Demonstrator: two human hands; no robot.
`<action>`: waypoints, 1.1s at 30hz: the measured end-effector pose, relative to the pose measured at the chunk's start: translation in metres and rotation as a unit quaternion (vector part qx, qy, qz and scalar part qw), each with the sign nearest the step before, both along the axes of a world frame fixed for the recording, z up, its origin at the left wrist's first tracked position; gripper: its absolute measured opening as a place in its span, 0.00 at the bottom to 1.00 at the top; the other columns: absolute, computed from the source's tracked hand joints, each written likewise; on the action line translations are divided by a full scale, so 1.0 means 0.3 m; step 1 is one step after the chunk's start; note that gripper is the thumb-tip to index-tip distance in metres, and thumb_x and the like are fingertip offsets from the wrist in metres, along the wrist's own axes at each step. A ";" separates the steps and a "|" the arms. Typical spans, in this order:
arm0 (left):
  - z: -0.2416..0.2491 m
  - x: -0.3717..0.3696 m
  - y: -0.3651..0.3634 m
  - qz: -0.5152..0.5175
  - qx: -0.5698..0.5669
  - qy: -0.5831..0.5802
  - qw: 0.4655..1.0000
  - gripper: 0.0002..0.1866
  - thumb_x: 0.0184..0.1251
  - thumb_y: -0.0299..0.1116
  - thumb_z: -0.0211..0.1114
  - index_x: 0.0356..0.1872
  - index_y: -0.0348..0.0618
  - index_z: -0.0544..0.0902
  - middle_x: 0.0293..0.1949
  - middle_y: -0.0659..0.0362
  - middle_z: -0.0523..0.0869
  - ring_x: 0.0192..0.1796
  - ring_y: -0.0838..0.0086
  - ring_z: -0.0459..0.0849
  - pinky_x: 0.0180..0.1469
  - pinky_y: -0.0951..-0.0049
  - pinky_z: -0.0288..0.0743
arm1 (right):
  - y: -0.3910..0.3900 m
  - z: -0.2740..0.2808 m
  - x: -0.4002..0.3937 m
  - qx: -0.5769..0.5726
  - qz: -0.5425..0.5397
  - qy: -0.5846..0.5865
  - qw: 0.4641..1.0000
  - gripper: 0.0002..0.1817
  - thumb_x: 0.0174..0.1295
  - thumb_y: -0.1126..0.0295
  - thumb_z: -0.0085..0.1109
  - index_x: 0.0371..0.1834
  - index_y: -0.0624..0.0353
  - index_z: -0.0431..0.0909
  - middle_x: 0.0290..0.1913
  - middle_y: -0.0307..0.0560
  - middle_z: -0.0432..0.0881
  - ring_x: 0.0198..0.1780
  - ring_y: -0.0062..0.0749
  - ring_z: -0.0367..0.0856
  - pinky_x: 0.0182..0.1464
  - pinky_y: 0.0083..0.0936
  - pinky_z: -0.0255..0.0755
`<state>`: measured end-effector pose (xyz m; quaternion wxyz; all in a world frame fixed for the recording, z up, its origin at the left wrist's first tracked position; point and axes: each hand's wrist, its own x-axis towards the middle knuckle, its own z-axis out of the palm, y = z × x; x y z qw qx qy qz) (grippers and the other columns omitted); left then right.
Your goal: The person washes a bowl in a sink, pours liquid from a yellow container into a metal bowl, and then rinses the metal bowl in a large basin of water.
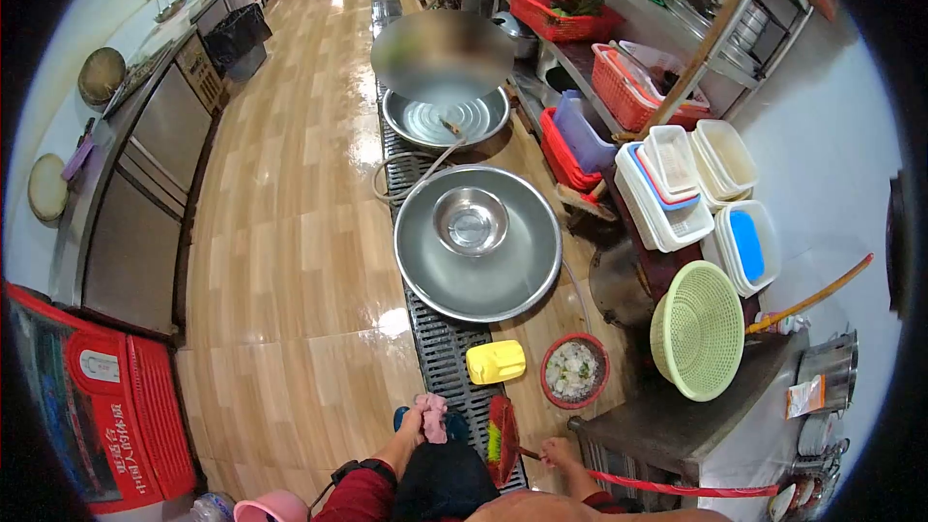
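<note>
My left hand (412, 424) is closed on a crumpled pink cloth (433, 416), low in the view above the drain grating. My right hand (558, 453) is wrapped round the handle of a broom (501, 440). The broom has a red head with green and yellow bristles, and its red handle runs off to the right. Ahead of both hands stands a yellow plastic jug (496, 362). Right of the jug is a red basin (574, 371) with whitish scraps in it. A large metal basin (416, 266) lies beyond, with a small steel bowl (471, 221) inside.
Another metal basin (401, 121) holds a hose end. A drain grating (440, 343) runs along the wood-look tiled floor (290, 251). At right stand plastic tubs (662, 188) and a yellow-green colander (698, 333). A red cooler (101, 406) and steel cabinets (140, 232) line the left.
</note>
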<state>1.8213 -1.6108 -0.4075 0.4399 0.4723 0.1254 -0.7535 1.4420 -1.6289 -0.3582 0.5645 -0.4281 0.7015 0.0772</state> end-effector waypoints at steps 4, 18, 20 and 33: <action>-0.076 0.038 -0.001 0.001 -0.007 0.038 0.999 0.19 0.66 0.40 0.42 0.46 0.38 0.75 0.36 0.55 0.81 0.38 0.69 0.79 0.41 0.67 0.73 | 0.038 -0.058 0.042 0.007 0.029 0.000 1.000 0.12 0.61 0.65 0.49 0.33 0.62 0.78 0.23 0.42 0.79 0.20 0.25 0.77 0.20 0.23 0.70; -0.106 0.026 -0.041 0.016 -0.200 -0.067 0.977 0.07 0.62 0.34 0.54 0.33 0.41 0.74 0.33 0.58 0.78 0.32 0.73 0.72 0.32 0.75 0.70 | -0.069 -0.180 0.051 0.045 0.016 -0.035 0.998 0.13 0.60 0.62 0.48 0.25 0.59 0.74 0.20 0.40 0.76 0.15 0.24 0.71 0.14 0.22 0.62; -0.062 0.024 -0.039 0.005 -0.125 -0.092 0.988 0.07 0.62 0.31 0.51 0.33 0.40 0.75 0.32 0.59 0.78 0.34 0.73 0.75 0.40 0.73 0.71 | -0.106 -0.095 0.099 0.021 -0.014 -0.070 0.997 0.14 0.60 0.62 0.49 0.23 0.58 0.74 0.19 0.40 0.76 0.14 0.24 0.70 0.14 0.23 0.60; -0.284 -0.079 -0.112 0.058 0.054 -0.091 0.993 0.12 0.53 0.22 0.55 0.41 0.43 0.73 0.30 0.57 0.78 0.30 0.70 0.78 0.30 0.67 0.77 | -0.463 -0.378 0.281 -0.249 0.045 -0.023 0.967 0.13 0.61 0.66 0.46 0.25 0.63 0.74 0.20 0.39 0.74 0.24 0.21 0.72 0.28 0.21 0.66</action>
